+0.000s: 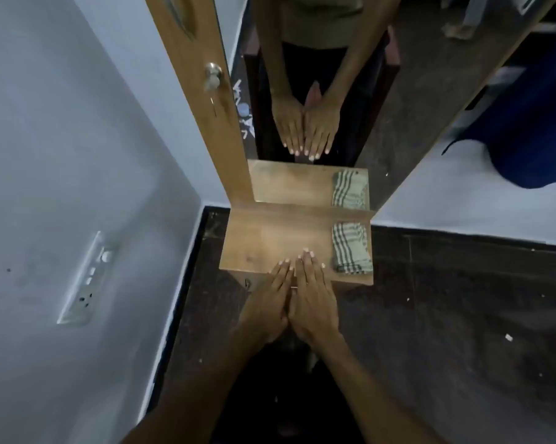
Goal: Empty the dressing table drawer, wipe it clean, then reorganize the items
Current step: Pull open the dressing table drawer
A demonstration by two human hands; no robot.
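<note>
On dresser top [257,248], folded cloth [350,247] lies lengthwise front-to-back; L hand [268,302] & R hand [312,299] flat, empty.

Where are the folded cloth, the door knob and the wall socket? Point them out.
folded cloth [351,247]: head view, middle of the striped fabric on the tabletop.
door knob [213,73]: head view, on the round metal knob.
wall socket [86,280]: head view, centre of the white plate.

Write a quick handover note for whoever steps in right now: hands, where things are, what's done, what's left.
Left hand and right hand: flat, side by side, palms down at the front edge of the dressing table top, holding nothing.
Folded checked cloth: on the top's right end, by the mirror.
Done: nothing that shows; drawer not seen open.
Left: open and empty the drawer, wipe it, reorganize the items.
</note>
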